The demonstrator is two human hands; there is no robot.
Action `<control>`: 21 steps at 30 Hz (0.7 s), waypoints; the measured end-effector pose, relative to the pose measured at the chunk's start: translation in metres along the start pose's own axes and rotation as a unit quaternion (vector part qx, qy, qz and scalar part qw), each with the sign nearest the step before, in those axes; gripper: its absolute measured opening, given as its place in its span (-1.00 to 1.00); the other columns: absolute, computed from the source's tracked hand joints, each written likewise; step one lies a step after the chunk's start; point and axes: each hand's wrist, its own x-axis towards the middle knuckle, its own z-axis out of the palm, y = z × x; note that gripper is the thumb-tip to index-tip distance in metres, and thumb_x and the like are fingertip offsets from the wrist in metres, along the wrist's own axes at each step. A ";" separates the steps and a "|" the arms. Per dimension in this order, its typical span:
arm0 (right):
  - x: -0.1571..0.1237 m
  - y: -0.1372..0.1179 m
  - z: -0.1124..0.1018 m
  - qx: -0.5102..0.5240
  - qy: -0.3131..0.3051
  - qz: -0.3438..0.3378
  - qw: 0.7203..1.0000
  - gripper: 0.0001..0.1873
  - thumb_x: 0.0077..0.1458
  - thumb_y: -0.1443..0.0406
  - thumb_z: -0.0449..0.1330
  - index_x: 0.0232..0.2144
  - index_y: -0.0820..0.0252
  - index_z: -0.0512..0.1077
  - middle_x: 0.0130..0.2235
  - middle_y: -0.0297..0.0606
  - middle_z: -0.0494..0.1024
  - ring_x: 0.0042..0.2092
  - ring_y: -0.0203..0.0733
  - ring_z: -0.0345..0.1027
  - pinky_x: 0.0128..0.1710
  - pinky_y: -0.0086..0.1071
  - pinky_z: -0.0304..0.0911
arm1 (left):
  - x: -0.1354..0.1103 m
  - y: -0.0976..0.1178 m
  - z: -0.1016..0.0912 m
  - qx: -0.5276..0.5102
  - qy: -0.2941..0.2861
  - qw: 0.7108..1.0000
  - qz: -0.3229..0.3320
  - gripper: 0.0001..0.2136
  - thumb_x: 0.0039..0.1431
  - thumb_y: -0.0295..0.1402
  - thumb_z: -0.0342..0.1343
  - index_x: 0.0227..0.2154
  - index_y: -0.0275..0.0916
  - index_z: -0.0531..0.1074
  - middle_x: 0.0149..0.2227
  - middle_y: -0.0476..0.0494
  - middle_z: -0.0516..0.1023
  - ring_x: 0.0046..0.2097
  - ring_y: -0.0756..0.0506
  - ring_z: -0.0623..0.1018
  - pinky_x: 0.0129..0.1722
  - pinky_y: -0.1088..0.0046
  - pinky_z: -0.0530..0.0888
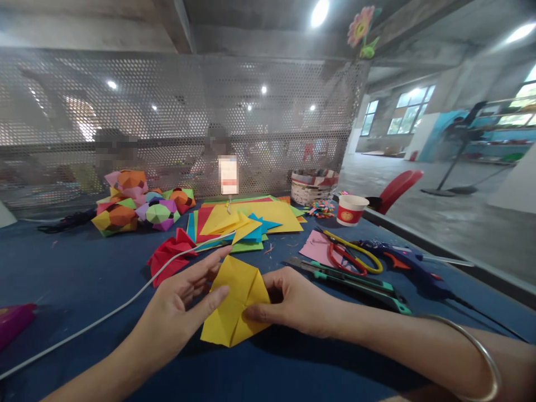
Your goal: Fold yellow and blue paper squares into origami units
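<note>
The yellow paper (pixel 240 279), folded into an angular, faceted piece with sharp creases, is between the hands. The right hand (pixel 295 298) pinches its edge, thumb in front, fingers behind. The left hand (pixel 178 304) is half open, thumb laid on the paper; whether it grips, I cannot tell. Beyond the left hand, a smooth white cord (pixel 121 307) crosses pleated red paper (pixel 165 258). Flat coloured sheets (pixel 274 215) are stacked beyond both hands; a slim cutter (pixel 355 283) lies beyond the right.
</note>
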 end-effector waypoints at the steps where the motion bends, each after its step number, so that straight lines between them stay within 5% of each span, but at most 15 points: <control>1: 0.000 0.000 0.000 -0.004 0.001 0.000 1.000 -0.66 -0.03 0.14 0.36 -0.29 0.30 0.60 -0.23 -0.22 0.65 -0.28 -0.19 0.42 -0.22 -0.36 0.36 | 0.000 -0.001 0.000 0.005 0.004 1.000 0.005 -0.39 0.14 -0.10 0.35 0.25 -0.01 0.40 0.06 -0.12 0.65 0.09 -0.15 0.64 0.10 0.41 0.55; 4: -0.001 -0.001 0.002 -0.026 0.011 -0.004 1.000 -0.65 -0.05 0.11 0.37 -0.33 0.30 0.59 -0.27 -0.23 0.64 -0.28 -0.17 0.43 -0.26 -0.37 0.36 | 0.002 0.000 0.002 -0.043 -0.006 0.999 -0.026 -0.28 0.08 -0.11 0.40 0.29 -0.04 0.32 0.00 -0.13 0.68 -0.02 -0.15 0.68 0.01 0.42 0.59; 7: -0.003 -0.002 0.004 -0.039 0.005 -0.007 0.999 -0.69 -0.02 0.14 0.34 -0.32 0.29 0.60 -0.25 -0.23 0.65 -0.26 -0.15 0.44 -0.26 -0.38 0.36 | 0.003 0.001 0.005 -0.079 -0.031 0.993 -0.083 -0.52 0.02 -0.08 0.43 -0.02 -0.15 0.58 -0.15 -0.15 0.71 -0.14 -0.15 0.69 -0.19 0.48 0.61; 11: -0.006 -0.005 0.009 -0.030 -0.009 -0.004 0.999 -0.69 0.01 0.16 0.31 -0.27 0.30 0.60 -0.22 -0.23 0.64 -0.26 -0.18 0.41 -0.24 -0.39 0.34 | 0.001 0.005 0.010 -0.096 -0.049 0.985 -0.134 -0.63 0.00 -0.02 0.42 -0.30 -0.23 0.63 -0.35 -0.14 0.68 -0.42 -0.08 0.62 -0.45 0.49 0.54; 17: -0.007 -0.010 0.011 -0.037 -0.002 -0.018 0.999 -0.76 0.03 0.19 0.30 -0.35 0.30 0.56 -0.35 -0.32 0.55 -0.35 -0.30 0.29 -0.36 -0.49 0.25 | 0.000 0.015 0.013 -0.139 0.003 0.973 -0.186 -0.56 -0.11 0.06 0.44 -0.40 -0.22 0.51 -0.39 -0.11 0.64 -0.38 -0.11 0.61 -0.35 0.40 0.56; 21: -0.006 -0.012 0.007 -0.037 0.008 0.007 0.999 -0.76 0.04 0.18 0.32 -0.39 0.28 0.53 -0.46 -0.38 0.46 -0.46 -0.39 0.21 -0.51 -0.55 0.14 | 0.005 0.014 0.008 -0.124 0.052 0.977 -0.165 -0.52 -0.11 0.10 0.42 -0.43 -0.21 0.43 -0.34 -0.08 0.62 -0.30 -0.07 0.59 -0.28 0.49 0.51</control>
